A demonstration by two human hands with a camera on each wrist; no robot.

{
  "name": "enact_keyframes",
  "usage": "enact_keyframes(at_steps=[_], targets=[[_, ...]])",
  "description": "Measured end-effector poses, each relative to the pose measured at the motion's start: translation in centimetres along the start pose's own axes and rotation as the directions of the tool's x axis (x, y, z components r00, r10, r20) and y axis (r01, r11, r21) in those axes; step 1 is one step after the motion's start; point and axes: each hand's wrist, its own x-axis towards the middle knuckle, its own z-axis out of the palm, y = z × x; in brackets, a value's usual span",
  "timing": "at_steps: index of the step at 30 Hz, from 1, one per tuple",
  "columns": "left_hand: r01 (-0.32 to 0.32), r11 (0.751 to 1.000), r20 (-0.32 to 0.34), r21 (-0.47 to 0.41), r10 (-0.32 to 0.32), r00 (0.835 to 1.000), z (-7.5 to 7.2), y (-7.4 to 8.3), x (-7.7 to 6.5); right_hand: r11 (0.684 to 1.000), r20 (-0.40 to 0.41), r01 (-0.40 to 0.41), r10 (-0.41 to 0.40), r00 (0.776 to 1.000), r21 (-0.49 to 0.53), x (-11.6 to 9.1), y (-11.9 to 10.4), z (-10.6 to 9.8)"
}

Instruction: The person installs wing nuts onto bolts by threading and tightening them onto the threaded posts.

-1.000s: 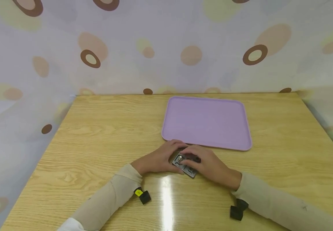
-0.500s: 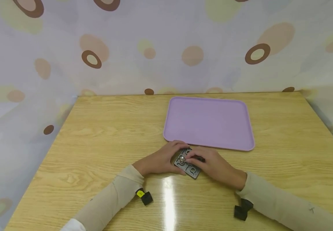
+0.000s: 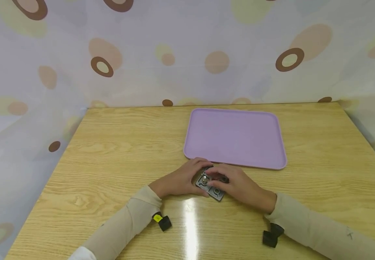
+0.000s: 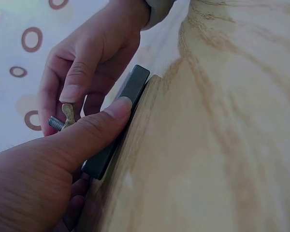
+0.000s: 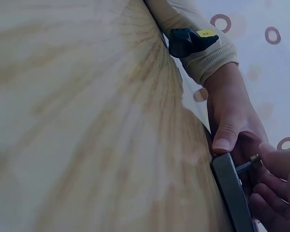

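Note:
A grey metal plate (image 3: 216,193) with recessed grooves lies on the table, angled between the two hands. My left hand (image 3: 181,179) grips it by its edges, thumb on the near side and fingers at the far side. From its upper face rises a threaded bolt (image 4: 55,123) bearing a brass-coloured wing nut (image 4: 68,113). My right hand (image 3: 239,183) reaches in from the right, thumb and curled fingers about the wing nut. In the left wrist view the right thumb tip meets one wing. The right wrist view shows the wing nut (image 5: 255,161) beside the right thumb.
A purple tray (image 3: 234,139) lies just behind the hands, its front rim close to the left fingertips. The wooden table (image 3: 119,144) meets a spotted backdrop (image 3: 187,65) at the back and sides. Black wrist cameras hang below both sleeves.
My right fingers drew back to the right of the bolt, then moved left around it again. The left hand keeps its hold on the plate. The head view shifted slightly.

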Motion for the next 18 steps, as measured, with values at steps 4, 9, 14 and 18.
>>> enact_keyframes(at_steps=[4,9,14,18], targets=[[-0.007,1.0,0.0,0.0,0.007,1.0,-0.12,0.05,-0.02,0.999,0.001,0.039,-0.039,0.999,-0.015,0.19,0.14,0.2],[-0.018,1.0,-0.002,-0.001,0.018,1.0,-0.1,-0.04,0.04,0.995,0.004,0.085,-0.085,0.996,-0.055,0.35,0.3,0.47],[-0.023,1.0,0.002,-0.005,0.023,1.0,0.0,-0.27,0.07,0.996,0.004,0.071,-0.071,0.997,-0.057,0.38,0.15,0.43],[-0.031,0.999,-0.006,-0.01,0.031,0.999,0.13,-0.47,0.09,0.997,0.0,0.046,-0.046,0.999,-0.055,0.3,0.17,0.34]])
